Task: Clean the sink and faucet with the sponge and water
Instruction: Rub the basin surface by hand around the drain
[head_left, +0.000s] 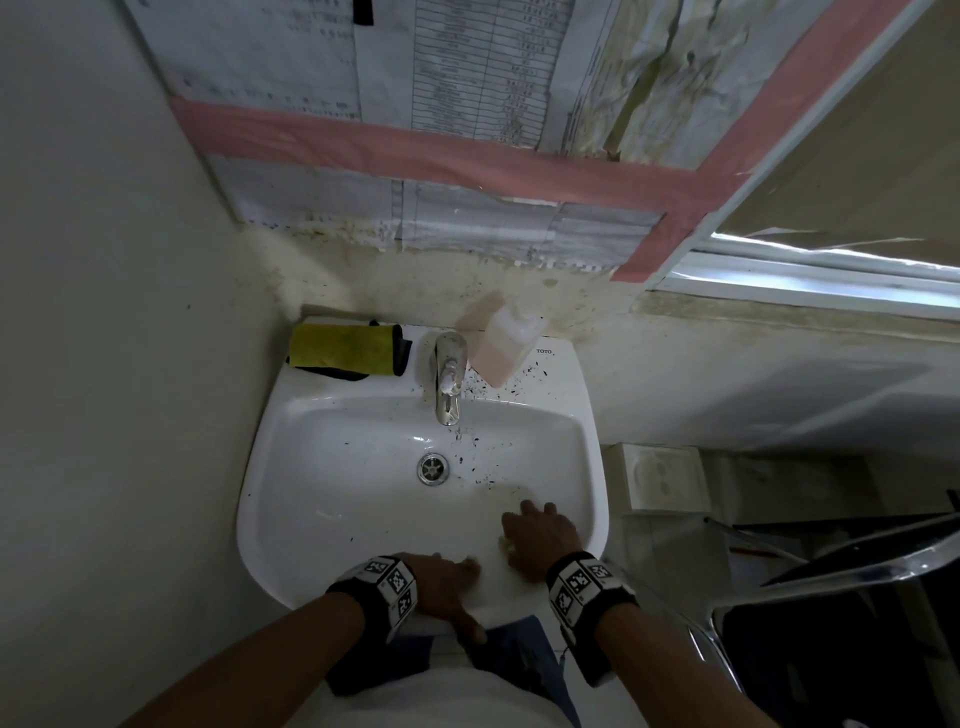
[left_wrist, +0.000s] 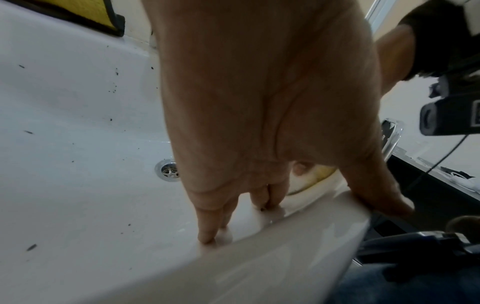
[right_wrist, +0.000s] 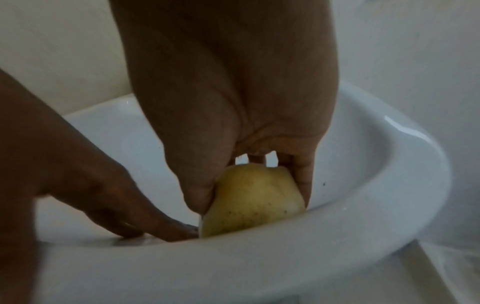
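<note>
Sponge (right_wrist: 253, 200) gripped in right hand (head_left: 540, 530), against sink (head_left: 291, 519) wall; left hand (head_left: 441, 582) flat alongside.

Left hand (head_left: 441, 579) flat, right hand (head_left: 540, 535) gripping

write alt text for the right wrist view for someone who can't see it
The right hand grips a yellow sponge against the inner front wall of a white sink. The left hand rests its fingertips in the basin beside it.
</note>
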